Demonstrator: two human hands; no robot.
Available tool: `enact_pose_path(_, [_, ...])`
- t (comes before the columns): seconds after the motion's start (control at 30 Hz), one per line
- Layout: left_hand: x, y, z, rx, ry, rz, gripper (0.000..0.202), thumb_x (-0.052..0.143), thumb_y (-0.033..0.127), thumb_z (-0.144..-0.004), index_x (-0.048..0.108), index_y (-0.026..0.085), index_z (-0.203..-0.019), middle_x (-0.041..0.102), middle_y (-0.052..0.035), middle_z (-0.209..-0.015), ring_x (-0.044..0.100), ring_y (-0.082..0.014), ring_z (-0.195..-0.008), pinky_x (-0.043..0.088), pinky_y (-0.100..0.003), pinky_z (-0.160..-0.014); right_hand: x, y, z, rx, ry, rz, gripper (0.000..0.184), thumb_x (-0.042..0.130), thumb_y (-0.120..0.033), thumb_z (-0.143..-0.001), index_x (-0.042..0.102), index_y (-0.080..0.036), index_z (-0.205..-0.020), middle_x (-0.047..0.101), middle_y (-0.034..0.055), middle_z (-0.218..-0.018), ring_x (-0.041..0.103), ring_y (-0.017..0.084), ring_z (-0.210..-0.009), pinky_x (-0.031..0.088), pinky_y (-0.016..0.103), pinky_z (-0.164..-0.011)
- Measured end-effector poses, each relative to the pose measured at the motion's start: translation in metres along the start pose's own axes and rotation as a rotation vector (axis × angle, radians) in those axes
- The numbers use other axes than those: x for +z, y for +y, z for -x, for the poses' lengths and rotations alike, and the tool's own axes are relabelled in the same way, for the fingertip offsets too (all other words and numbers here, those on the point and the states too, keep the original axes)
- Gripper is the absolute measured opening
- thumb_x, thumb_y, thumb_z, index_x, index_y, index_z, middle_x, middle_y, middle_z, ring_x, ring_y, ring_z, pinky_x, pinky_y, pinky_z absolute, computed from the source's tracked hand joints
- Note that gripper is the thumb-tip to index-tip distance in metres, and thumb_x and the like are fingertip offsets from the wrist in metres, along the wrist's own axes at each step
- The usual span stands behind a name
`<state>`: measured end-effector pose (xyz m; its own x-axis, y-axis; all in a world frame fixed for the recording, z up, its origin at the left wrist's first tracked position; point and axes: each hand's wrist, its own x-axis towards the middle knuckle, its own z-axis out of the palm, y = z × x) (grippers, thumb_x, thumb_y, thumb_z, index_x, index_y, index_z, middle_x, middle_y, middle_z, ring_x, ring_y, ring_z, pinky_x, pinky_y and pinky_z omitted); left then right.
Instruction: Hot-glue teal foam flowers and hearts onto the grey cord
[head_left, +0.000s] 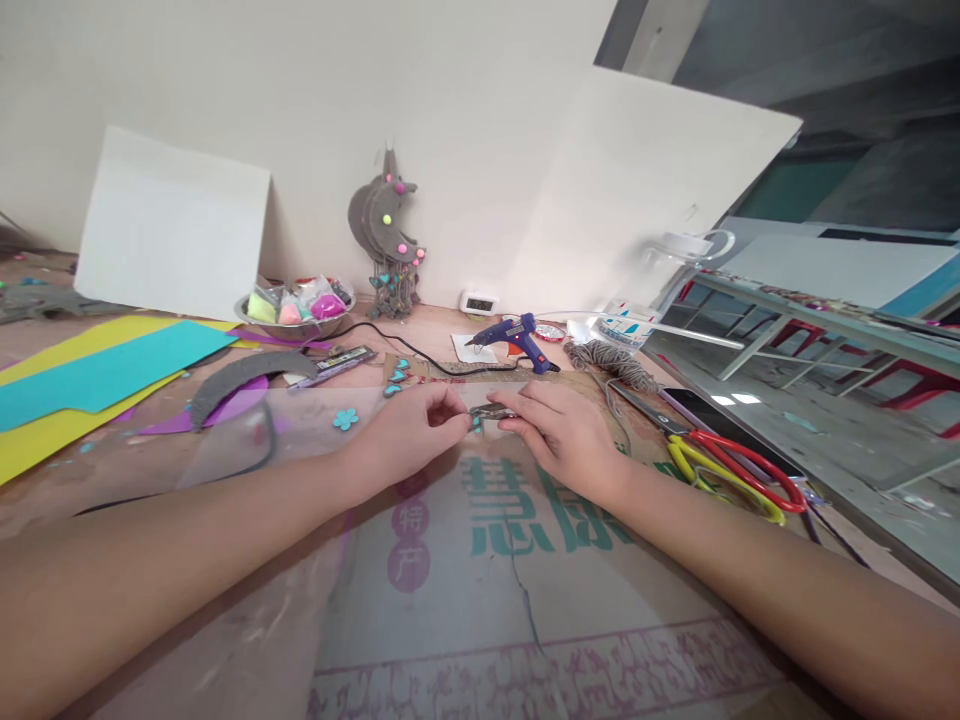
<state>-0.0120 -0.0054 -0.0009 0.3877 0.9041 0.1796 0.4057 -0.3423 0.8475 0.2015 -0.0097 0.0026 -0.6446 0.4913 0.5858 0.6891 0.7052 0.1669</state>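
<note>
My right hand (562, 430) is closed around a small shiny metal tool (492, 411), whose exact kind is hard to make out. Its tip meets the fingertips of my left hand (416, 425). Those fingers are pinched at a tiny turquoise piece (476, 424), mostly hidden by the fingertips. Both hands are above a printed cardboard sheet (465, 620) under clear plastic. Left of my left hand lies a turquoise flower cutout (346, 419). Several turquoise heart pieces (397, 376) sit just beyond it.
A blue glue gun (514, 335) lies behind my hands, near grey yarn (611, 362). Red- and yellow-handled scissors (727, 465) and a phone (731, 430) are at right. A metal bowl (294, 328) and coloured sheets (97, 375) are at left. A grey moon ornament (386, 220) hangs behind.
</note>
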Motion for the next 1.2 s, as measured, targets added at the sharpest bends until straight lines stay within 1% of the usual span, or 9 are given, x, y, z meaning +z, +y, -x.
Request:
enact_pose_path(0.23, [0.0014,-0.0046,-0.0009,-0.042,-0.016,0.017,0.013,0.049,0.03,-0.077,0.055,0.02,-0.074,0.055,0.0045,-0.062,0.049,-0.009,-0.053,0.036,-0.02,-0.049,0.0011,0.0013,0.0002,-0.006,-0.015,0.026,0.028,0.047,-0.027,-0.09,0.061,-0.014,-0.11,0.06,0.006,-0.078,0.053,0.017,-0.071,0.04,0.028,-0.066])
enact_pose_path(0.37, [0.0006,-0.0036,0.0,-0.011,-0.022,0.003,0.013,0.049,0.029,-0.077,0.055,0.019,-0.072,0.055,0.0041,-0.064,0.05,-0.009,-0.055,0.037,-0.019,-0.05,0.0009,0.0013,0.0005,-0.013,-0.001,0.021,0.027,0.046,-0.028,-0.09,0.062,-0.014,-0.108,0.061,0.0057,-0.078,0.053,0.016,-0.07,0.04,0.028,-0.065])
enact_pose_path(0.43, [0.0002,-0.0029,0.0004,-0.01,-0.02,-0.003,0.013,0.049,0.029,-0.076,0.055,0.019,-0.072,0.054,0.0043,-0.062,0.049,-0.0087,-0.054,0.036,-0.018,-0.048,0.0009,0.0014,0.0006,-0.011,0.002,0.015,0.026,0.046,-0.028,-0.09,0.062,-0.015,-0.106,0.061,0.0055,-0.077,0.053,0.016,-0.07,0.04,0.028,-0.065])
enact_pose_path(0.63, [0.0011,-0.0021,0.0015,-0.061,-0.041,0.024,0.014,0.049,0.033,-0.077,0.053,0.02,-0.074,0.05,0.0052,-0.057,0.043,-0.0074,-0.044,0.031,-0.017,-0.037,0.0007,0.0011,-0.0004,-0.004,-0.005,-0.015,0.024,0.047,-0.027,-0.09,0.063,-0.015,-0.104,0.062,0.0053,-0.079,0.054,0.016,-0.071,0.041,0.028,-0.066])
enact_pose_path(0.73, [0.0011,-0.0013,0.002,-0.07,-0.045,0.036,0.015,0.048,0.034,-0.078,0.052,0.02,-0.075,0.05,0.0053,-0.057,0.042,-0.0073,-0.042,0.03,-0.018,-0.036,-0.0004,0.0004,-0.0004,0.021,0.009,-0.037,0.025,0.046,-0.026,-0.09,0.062,-0.014,-0.106,0.06,0.0054,-0.077,0.054,0.016,-0.07,0.042,0.028,-0.065])
enact_pose_path(0.9, [0.0001,0.0014,0.0023,-0.025,-0.016,0.006,0.015,0.05,0.033,-0.077,0.053,0.019,-0.073,0.053,0.0046,-0.059,0.046,-0.008,-0.048,0.034,-0.019,-0.042,-0.0016,0.0006,0.0005,0.104,0.034,-0.063,0.029,0.046,-0.029,-0.09,0.059,-0.012,-0.111,0.059,0.0071,-0.079,0.054,0.017,-0.072,0.043,0.029,-0.066])
enact_pose_path(1.1, [-0.0006,0.0009,0.0017,0.025,-0.002,-0.006,0.012,0.052,0.03,-0.076,0.055,0.019,-0.074,0.059,0.0029,-0.067,0.054,-0.0107,-0.059,0.041,-0.021,-0.054,-0.0002,0.0012,0.0003,0.074,0.025,-0.063,0.025,0.045,-0.028,-0.091,0.062,-0.016,-0.105,0.058,0.0053,-0.076,0.053,0.017,-0.07,0.042,0.028,-0.065])
enact_pose_path(1.2, [0.0001,-0.0015,0.0014,0.037,0.012,-0.022,0.012,0.052,0.031,-0.076,0.055,0.019,-0.077,0.062,0.0016,-0.072,0.058,-0.0127,-0.064,0.043,-0.023,-0.059,0.0002,0.0009,0.0002,0.076,0.024,-0.063,0.025,0.045,-0.028,-0.09,0.061,-0.015,-0.105,0.058,0.0054,-0.076,0.054,0.017,-0.071,0.042,0.028,-0.065])
